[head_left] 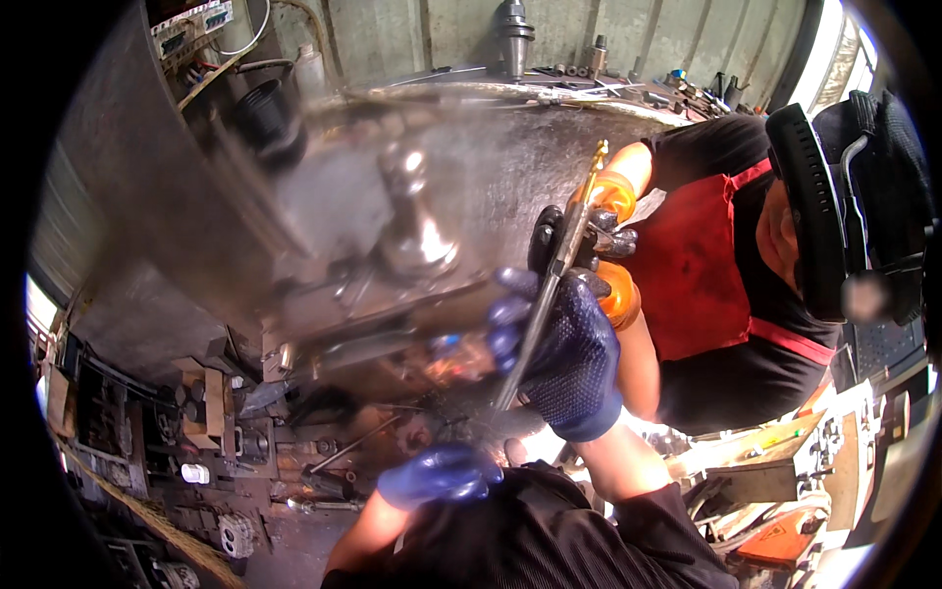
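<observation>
Plain blue, tinged with violet, is shown by the glove on the left hand (439,476); the darker blue one on the right hand (579,358) is patterned with small dots. The rod (533,342) is coloured dull grey, its tip (597,167) gold. Black gloves (545,236), amber-orange cuffs (618,293) and a red apron (687,265) (darkly smudged) are worn by the co-worker. At the far edge of the grey bench (500,147), a silvery tool holder (515,44) is backed by a pale green wall (667,39), vertically ribbed.
</observation>
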### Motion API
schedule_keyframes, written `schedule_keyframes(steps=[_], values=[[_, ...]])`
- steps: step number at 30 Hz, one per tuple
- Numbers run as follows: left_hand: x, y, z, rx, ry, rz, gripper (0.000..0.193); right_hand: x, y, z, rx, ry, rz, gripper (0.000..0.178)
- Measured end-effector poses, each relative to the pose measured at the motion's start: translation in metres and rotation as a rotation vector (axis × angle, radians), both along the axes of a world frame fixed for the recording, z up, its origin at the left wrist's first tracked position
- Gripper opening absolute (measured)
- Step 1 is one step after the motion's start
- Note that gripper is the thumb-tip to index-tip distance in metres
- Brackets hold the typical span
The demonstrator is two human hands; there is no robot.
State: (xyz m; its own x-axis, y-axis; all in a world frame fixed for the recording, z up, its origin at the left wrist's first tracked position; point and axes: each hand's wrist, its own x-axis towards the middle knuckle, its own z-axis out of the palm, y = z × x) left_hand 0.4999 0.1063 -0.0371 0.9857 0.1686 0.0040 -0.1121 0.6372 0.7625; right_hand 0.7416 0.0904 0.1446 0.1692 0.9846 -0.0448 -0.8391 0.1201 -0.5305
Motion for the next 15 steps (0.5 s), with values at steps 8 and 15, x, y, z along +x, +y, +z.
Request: schedule_keyframes(steps=[8,15], values=[[-0.045,-0.005,-0.029,0.295,0.252,0.329,0.029,0.011,0.011,-0.013,0.189,0.030,-0.040,0.038],[-0.016,-0.003,0.038,0.033,0.248,0.330,0.026,-0.002,0.005,-0.020,0.034,-0.048,-0.140,0.039]])
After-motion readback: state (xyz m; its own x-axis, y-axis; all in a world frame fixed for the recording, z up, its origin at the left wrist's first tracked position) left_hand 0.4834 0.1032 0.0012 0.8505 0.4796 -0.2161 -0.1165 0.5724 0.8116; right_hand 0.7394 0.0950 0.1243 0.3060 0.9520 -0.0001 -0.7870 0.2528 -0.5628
